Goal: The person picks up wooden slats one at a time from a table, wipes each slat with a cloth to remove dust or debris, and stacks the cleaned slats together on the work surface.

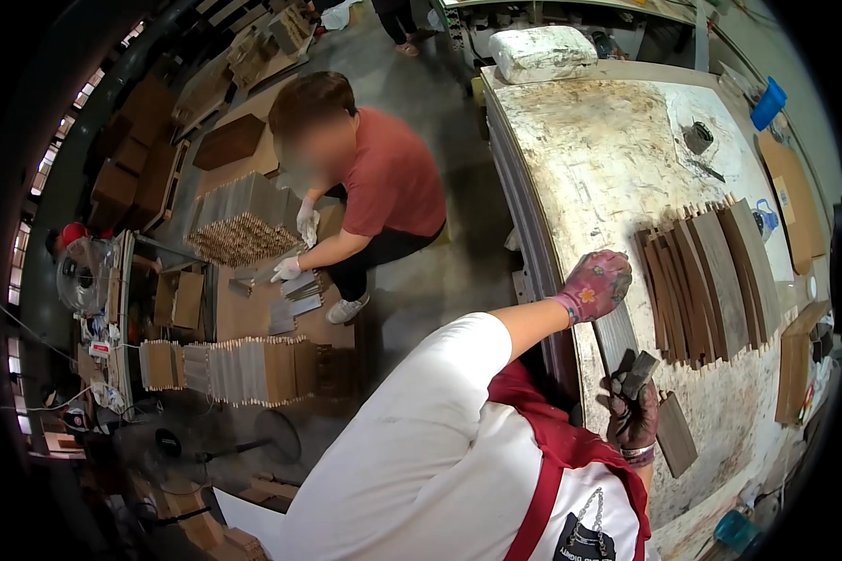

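Along the table's (571, 140) left edge lay a grey plank (615, 338) — left hand (597, 285) at one end, grip unclear, right hand (634, 416) clamped on a dark block (639, 372) — beside clustered boards (716, 280) and a short offcut (676, 437).

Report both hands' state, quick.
Left hand: closed at one end of the grey plank; grip can't be told.
Right hand: holding a dark block.
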Motion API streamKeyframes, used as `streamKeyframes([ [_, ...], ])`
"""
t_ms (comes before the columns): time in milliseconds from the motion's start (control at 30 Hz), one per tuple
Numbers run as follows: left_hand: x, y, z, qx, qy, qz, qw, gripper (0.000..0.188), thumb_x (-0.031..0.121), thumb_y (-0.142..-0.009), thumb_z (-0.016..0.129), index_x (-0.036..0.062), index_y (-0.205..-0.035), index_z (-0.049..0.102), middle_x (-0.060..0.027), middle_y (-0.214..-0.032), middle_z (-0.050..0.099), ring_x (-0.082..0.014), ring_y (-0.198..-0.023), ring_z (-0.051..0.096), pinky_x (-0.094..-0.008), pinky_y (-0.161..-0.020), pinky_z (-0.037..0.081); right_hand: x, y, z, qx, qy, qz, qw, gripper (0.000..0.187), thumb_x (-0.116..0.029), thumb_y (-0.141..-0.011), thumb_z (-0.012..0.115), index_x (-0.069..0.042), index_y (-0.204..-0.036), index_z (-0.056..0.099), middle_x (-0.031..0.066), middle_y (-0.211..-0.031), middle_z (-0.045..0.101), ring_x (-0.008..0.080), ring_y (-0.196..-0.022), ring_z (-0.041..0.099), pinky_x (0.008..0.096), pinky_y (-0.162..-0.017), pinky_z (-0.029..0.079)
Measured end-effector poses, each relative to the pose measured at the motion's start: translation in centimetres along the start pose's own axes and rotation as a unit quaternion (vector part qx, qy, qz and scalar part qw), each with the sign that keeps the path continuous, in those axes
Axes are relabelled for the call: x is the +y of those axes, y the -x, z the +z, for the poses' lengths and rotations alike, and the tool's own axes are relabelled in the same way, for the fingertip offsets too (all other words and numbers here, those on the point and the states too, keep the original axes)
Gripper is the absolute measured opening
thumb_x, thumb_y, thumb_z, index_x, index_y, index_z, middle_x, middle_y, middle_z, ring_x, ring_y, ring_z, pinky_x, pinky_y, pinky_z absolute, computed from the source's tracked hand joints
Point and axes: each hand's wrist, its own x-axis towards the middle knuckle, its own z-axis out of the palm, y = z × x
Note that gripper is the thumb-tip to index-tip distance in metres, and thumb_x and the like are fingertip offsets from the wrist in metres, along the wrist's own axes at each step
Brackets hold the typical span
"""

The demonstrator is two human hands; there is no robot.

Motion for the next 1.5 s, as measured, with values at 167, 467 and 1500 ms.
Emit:
streamKeyframes([
  [167,-1.0,-0.4,2.3,-0.092,0.082,-0.106,0.987,0.016,0.019,-0.075,0.055,0.0127,-0.089,0.053,-0.0032,-0.088,0.049,-0.0183,-0.092,0.051,-0.0305,-0.086,0.040,0.0,0.1,-0.4,0.007,0.043,0.001,0.999,0.062,-0.041,-0.084,0.062,-0.001,-0.128,0.044,0.0144,-0.105,0.062,0.0296,-0.094,0.064,0.0422,-0.074,0.058],
  [467,-2.1,1.9,2.9,0.067,-0.092,0.004,0.994,0.035,0.022,-0.073,0.058,0.0121,-0.107,0.056,-0.0073,-0.109,0.054,-0.0238,-0.112,0.048,-0.0364,-0.099,0.036,0.7,-0.1,-1.2,0.011,0.042,0.022,0.999,0.064,-0.044,-0.083,0.063,-0.002,-0.129,0.044,0.0140,-0.105,0.061,0.0304,-0.095,0.064,0.0426,-0.074,0.058],
  [1500,1.1,-0.2,-3.3,-0.126,-0.115,-0.040,0.984,0.024,0.008,-0.073,0.061,0.0104,-0.096,0.064,-0.0070,-0.105,0.060,-0.0273,-0.108,0.055,-0.0381,-0.093,0.045,0.0,0.0,0.7,-0.052,-0.007,0.007,0.999,0.060,-0.035,-0.083,0.065,0.001,-0.127,0.045,0.0132,-0.100,0.062,0.0280,-0.091,0.065,0.0375,-0.069,0.059],
])
